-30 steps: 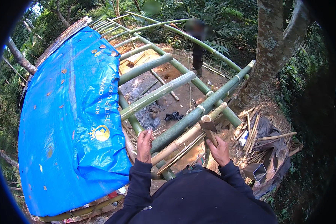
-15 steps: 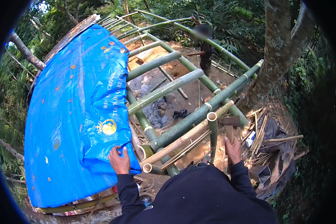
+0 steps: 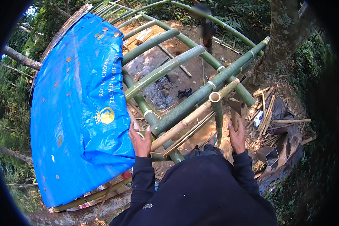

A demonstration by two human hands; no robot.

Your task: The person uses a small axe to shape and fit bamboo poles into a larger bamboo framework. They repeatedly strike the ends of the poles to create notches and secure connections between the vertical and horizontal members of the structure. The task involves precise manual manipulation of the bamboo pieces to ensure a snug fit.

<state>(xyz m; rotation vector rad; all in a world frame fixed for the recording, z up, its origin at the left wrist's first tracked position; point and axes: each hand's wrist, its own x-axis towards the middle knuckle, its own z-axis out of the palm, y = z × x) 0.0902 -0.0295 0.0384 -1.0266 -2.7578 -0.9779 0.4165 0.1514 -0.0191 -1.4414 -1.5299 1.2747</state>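
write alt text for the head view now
A person's right hand grip holds a hatchet-like tool; the left hand grip is open beside a blue tarp. Ahead, another person stands near a green bamboo frame.

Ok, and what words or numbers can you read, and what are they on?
Blue tarp: two lines of pale capitals beside a round yellow emblem; I won't copy them out.
White-and-blue box: any print is too small to read.
Bladed tool in the right hand: no lettering shows.
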